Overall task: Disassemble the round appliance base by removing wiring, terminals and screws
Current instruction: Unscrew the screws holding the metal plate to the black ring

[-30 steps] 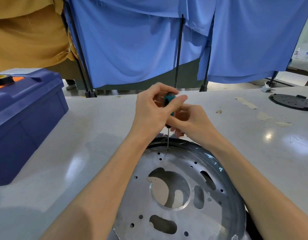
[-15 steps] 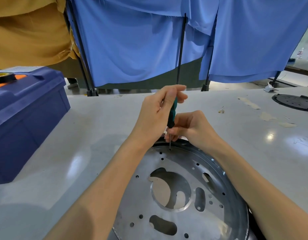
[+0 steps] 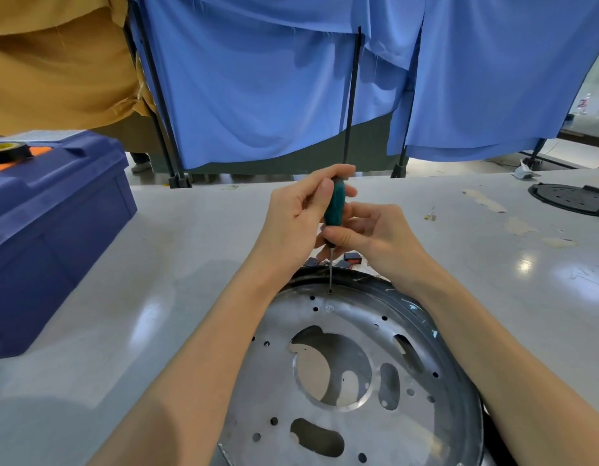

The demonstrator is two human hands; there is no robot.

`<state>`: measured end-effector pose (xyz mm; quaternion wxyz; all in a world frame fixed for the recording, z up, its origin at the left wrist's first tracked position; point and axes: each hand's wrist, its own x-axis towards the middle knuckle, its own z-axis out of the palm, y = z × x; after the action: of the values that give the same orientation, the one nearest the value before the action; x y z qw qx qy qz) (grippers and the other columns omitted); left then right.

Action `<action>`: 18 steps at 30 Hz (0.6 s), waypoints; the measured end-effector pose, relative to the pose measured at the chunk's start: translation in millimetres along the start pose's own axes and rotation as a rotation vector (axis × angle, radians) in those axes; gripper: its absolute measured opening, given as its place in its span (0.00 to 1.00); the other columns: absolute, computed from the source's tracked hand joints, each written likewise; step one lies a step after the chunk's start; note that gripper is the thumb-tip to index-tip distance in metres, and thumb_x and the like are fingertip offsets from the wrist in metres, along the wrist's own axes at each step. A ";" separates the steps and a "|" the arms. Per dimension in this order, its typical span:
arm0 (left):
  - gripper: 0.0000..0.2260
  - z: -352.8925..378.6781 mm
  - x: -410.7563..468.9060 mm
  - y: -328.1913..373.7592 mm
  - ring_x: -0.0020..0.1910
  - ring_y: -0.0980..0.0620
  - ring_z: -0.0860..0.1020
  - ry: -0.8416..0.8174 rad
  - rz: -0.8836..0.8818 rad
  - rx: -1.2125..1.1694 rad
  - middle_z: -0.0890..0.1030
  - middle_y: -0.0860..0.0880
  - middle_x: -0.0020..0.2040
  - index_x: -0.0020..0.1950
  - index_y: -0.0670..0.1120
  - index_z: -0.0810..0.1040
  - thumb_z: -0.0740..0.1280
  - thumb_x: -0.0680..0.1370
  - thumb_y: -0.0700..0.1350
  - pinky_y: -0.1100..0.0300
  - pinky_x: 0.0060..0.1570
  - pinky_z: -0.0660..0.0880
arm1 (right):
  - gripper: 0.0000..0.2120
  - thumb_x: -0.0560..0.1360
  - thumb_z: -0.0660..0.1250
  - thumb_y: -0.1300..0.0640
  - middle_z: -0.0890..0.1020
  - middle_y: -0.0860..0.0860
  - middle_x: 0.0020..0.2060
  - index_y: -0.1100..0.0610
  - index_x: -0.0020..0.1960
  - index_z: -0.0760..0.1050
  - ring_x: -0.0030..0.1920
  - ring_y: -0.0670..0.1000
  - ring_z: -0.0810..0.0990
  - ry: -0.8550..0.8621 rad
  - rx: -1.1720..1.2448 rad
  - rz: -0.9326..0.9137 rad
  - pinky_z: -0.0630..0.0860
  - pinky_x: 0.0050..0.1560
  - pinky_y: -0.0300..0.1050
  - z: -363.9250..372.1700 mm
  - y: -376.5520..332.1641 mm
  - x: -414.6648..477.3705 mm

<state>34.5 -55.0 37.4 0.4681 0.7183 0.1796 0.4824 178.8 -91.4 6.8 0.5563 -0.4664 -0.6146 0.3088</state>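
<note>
Hands on screwdriver, perhaps at screw

within the grip, a smooth teal plastic handle and thin bare-metal shaft are seen on the screwdriver. below the grip, the round appliance base is shown in dull, scuffed silver metal with a dark glossy rim, on a smooth, reflective table. left of the grip, the toolbox is of matt blue plastic.
</note>
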 end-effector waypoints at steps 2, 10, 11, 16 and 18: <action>0.12 -3.4 -0.1 -0.7 0.53 0.55 0.81 -0.007 -0.016 -0.064 0.82 0.46 0.52 0.59 0.45 0.79 0.58 0.82 0.37 0.67 0.43 0.77 | 0.08 0.76 0.69 0.59 0.87 0.53 0.41 0.62 0.52 0.79 0.40 0.58 0.86 -0.024 -0.040 0.025 0.78 0.48 0.70 -1.4 1.1 -0.3; 0.10 0.2 0.5 -4.5 0.43 0.59 0.78 0.157 0.064 0.165 0.81 0.49 0.46 0.51 0.52 0.82 0.75 0.71 0.46 0.66 0.37 0.75 | 0.12 0.71 0.74 0.59 0.86 0.52 0.36 0.57 0.53 0.78 0.36 0.53 0.86 -0.019 0.014 -0.013 0.78 0.35 0.35 3.6 1.6 -3.3; 0.10 2.2 0.7 -4.5 0.44 0.59 0.79 0.157 0.066 0.181 0.81 0.50 0.46 0.51 0.50 0.81 0.75 0.71 0.46 0.66 0.37 0.76 | 0.09 0.72 0.73 0.60 0.86 0.52 0.35 0.58 0.51 0.79 0.36 0.53 0.86 -0.020 0.005 -0.011 0.79 0.36 0.37 3.8 1.4 -3.1; 0.06 -1.0 -0.7 -3.9 0.48 0.52 0.83 0.112 0.008 -0.074 0.84 0.46 0.48 0.52 0.38 0.76 0.63 0.80 0.40 0.64 0.40 0.79 | 0.07 0.77 0.66 0.65 0.87 0.54 0.43 0.64 0.52 0.80 0.41 0.58 0.86 -0.054 -0.008 0.045 0.81 0.52 0.59 -0.1 3.3 -2.6; 0.04 -4.3 -0.9 -3.1 0.47 0.53 0.83 0.115 0.022 -0.056 0.84 0.46 0.47 0.52 0.40 0.76 0.64 0.79 0.39 0.66 0.39 0.79 | 0.08 0.78 0.63 0.66 0.87 0.54 0.45 0.63 0.54 0.80 0.43 0.59 0.86 -0.060 -0.002 0.059 0.80 0.53 0.60 -0.5 4.4 -2.9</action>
<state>31.0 -51.9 34.7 0.4717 0.6778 0.1849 0.5328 180.1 -92.5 1.8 0.5279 -0.4754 -0.6172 0.3382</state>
